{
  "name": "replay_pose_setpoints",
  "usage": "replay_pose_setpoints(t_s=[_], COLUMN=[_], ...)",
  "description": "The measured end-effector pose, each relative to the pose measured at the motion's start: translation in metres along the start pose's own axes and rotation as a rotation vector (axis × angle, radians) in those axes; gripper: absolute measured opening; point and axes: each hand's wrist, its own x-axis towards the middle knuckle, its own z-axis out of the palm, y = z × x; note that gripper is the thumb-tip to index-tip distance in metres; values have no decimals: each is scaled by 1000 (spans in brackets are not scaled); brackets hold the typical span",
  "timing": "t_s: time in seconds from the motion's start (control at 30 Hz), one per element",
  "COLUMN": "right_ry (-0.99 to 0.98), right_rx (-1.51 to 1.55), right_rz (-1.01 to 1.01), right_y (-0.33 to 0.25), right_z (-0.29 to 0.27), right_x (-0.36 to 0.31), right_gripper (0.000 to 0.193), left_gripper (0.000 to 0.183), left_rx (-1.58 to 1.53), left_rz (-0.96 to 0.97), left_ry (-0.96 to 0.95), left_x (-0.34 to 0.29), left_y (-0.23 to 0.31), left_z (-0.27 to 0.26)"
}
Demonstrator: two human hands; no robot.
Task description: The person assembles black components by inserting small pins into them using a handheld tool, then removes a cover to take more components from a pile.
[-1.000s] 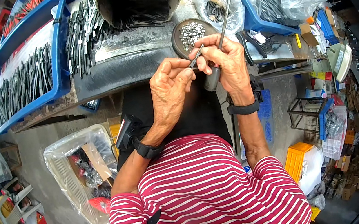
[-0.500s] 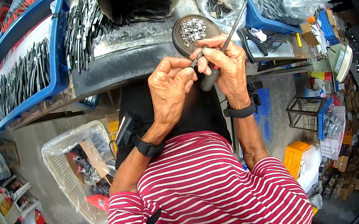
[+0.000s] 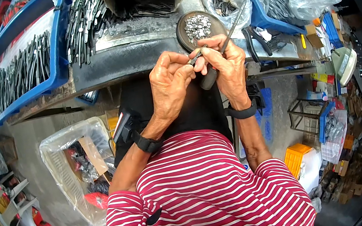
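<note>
Both hands meet just in front of the bench edge, below a round dish. My left hand (image 3: 169,85) is closed, its thumb and fingertips pinching one end of a small dark metal piece (image 3: 196,57). Fingertips cover much of that piece, so its exact kind is hidden. My right hand (image 3: 229,68) steadies the other end with thumb and finger. It also grips a screwdriver-like tool (image 3: 235,22), its long shaft slanting up to the right and its dark handle hanging below the palm. Small shiny metal parts (image 3: 197,27) fill the round dish (image 3: 183,39) beyond my fingers.
Blue trays (image 3: 59,46) of dark metal strips stand at the left, with more loose strips (image 3: 84,27) beside them. Pliers (image 3: 257,41), a plastic bag of small parts (image 3: 225,2) and another blue tray (image 3: 264,19) lie right. A plastic-lined crate (image 3: 63,174) sits on the floor.
The bench has shifted slightly in view as my head moved. My fingers have shifted a little on the small metal piece; the tool stays in my right hand.
</note>
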Motion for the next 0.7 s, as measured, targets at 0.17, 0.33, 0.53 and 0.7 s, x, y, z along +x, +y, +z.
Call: replay_pose_setpoints(t_s=[0.17, 0.33, 0.53, 0.7], right_ry=[23, 67, 74, 52], right_rx=[-30, -136, -245, -253], right_rz=[-10, -62, -91, -107], right_y=[-7, -12, -16, -21], right_z=[7, 18, 29, 38], right_x=[6, 7, 5, 5], right_gripper=[12, 12, 13, 15], left_gripper=[10, 14, 12, 11], left_rx=[209, 467, 530, 349], left_rz=[140, 331, 378, 328], left_ry=[-35, 21, 83, 55], left_x=[5, 4, 4, 6], left_y=[2, 2, 9, 11], left_z=[-4, -8, -11, -17])
